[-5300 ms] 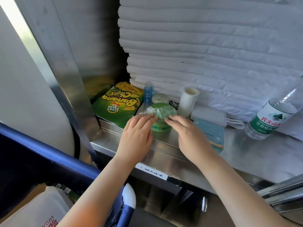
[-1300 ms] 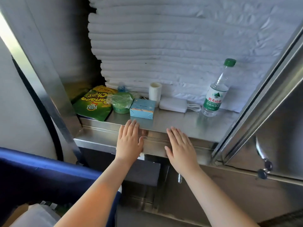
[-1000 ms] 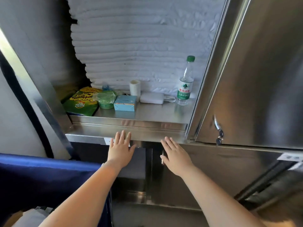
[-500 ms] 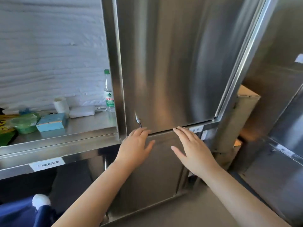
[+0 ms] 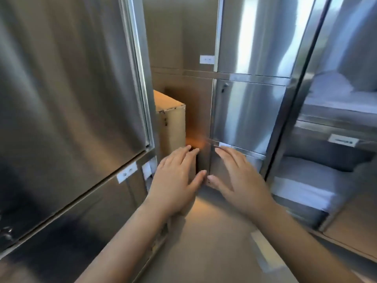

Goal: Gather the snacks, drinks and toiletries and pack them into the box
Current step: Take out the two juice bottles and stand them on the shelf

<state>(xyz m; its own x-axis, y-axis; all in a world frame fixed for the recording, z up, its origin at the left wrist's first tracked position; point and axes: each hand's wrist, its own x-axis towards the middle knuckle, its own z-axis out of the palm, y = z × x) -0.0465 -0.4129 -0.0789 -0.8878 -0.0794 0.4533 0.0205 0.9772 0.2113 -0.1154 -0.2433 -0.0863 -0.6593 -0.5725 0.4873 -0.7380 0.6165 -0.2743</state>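
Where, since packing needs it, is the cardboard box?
Head view, centre: the cardboard box stands in the corner between the steel cabinets, just beyond the left hand.

we see fairly bright, soft daylight that streaks the steel doors (image 5: 255,33) ahead with white glare, while the left door (image 5: 71,99) sinks into dark shadow toward its lower part. a warm orange glow sits just beside the cardboard box (image 5: 172,127). motion blur smears the whole frame, worst at the right, where the folded linen (image 5: 302,180) looks soft. straight edges bow outward near the borders.
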